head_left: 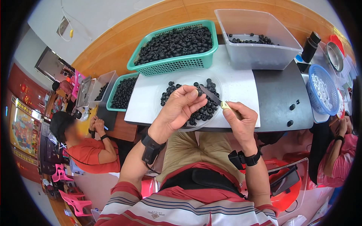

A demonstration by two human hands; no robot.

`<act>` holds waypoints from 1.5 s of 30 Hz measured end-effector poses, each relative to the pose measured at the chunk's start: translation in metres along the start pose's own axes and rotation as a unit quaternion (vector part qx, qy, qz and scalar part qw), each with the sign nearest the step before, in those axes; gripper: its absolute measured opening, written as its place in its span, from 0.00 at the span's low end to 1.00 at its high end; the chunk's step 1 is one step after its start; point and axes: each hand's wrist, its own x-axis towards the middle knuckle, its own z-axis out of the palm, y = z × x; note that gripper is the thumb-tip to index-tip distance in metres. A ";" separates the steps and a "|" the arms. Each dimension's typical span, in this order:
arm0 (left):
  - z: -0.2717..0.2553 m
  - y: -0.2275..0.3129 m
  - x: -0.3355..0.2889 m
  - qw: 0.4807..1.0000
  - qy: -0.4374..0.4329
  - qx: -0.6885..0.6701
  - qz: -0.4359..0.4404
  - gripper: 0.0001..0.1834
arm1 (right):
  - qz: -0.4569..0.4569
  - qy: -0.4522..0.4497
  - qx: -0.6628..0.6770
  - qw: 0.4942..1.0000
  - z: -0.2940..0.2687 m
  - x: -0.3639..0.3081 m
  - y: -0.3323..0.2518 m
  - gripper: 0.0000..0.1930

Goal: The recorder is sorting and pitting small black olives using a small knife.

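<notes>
My left hand (176, 108) pinches a small round black plastic part (200, 92) between thumb and fingers. In my right hand (242, 121) is a small knife (212, 95) with a dark blade and a pale yellow handle. The blade's tip reaches the black part, and my left fingertips hide some of it. Both hands are above a clear round tray (157, 87), where many loose black parts (205, 110) lie. The tray rests on a white board (241, 90) on the table.
Behind the tray stand a green basket (171, 67) heaped with black parts and a translucent bin (256, 56) holding fewer. A blue basket (316, 97) of white parts and a black bottle (310, 47) are at right. Co-workers sit on both sides, one in an orange shirt (94, 160).
</notes>
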 end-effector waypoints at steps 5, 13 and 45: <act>0.005 -0.009 -0.004 0.999 -0.022 -0.031 0.001 0.05 | -0.007 -0.007 -0.009 1.000 -0.001 0.000 -0.001 0.11; 0.017 -0.020 -0.007 0.997 -0.043 -0.056 0.013 0.08 | -0.021 -0.013 -0.016 1.000 0.000 0.001 -0.003 0.11; 0.024 -0.022 -0.020 0.997 -0.045 -0.051 0.045 0.08 | 0.014 0.026 -0.005 1.000 -0.002 0.001 -0.003 0.10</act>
